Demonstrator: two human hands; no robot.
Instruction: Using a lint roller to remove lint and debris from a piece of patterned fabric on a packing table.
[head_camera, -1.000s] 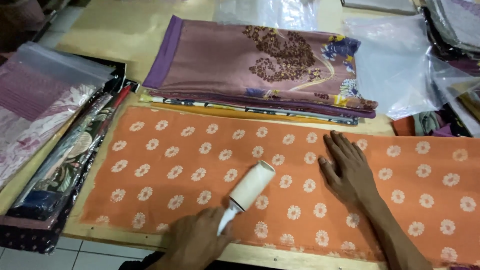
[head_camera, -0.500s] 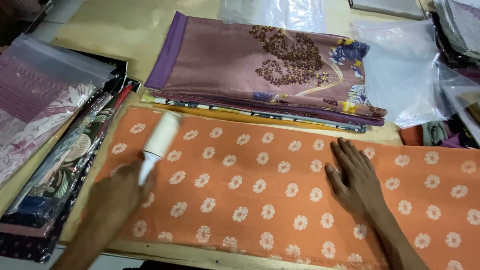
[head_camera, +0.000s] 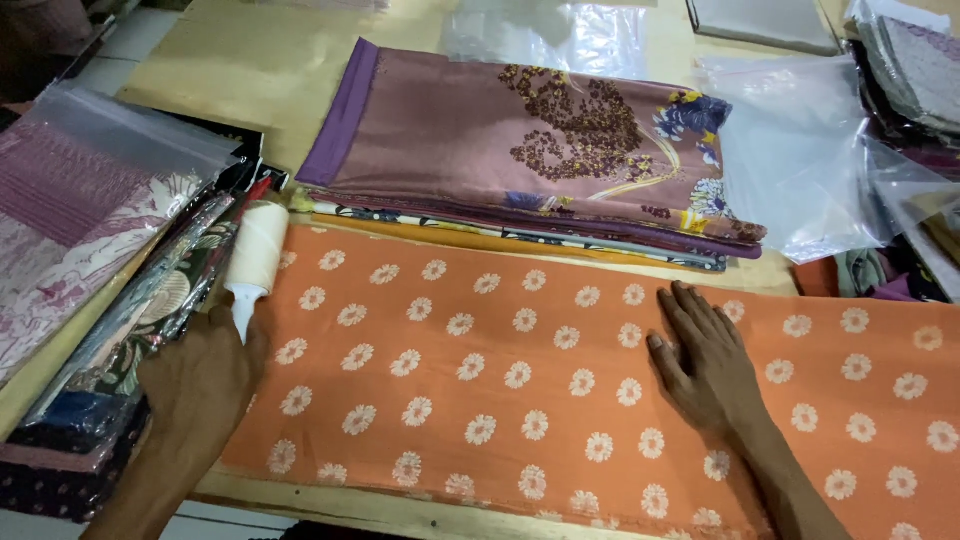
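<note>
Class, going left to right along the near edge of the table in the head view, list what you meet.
Bagged fabrics → left hand holding the lint roller → orange flowered cloth → right hand flat on that cloth.

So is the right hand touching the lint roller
Apart. The head view shows the right hand flat on the orange cloth, far from the lint roller, which the left hand holds.
</note>
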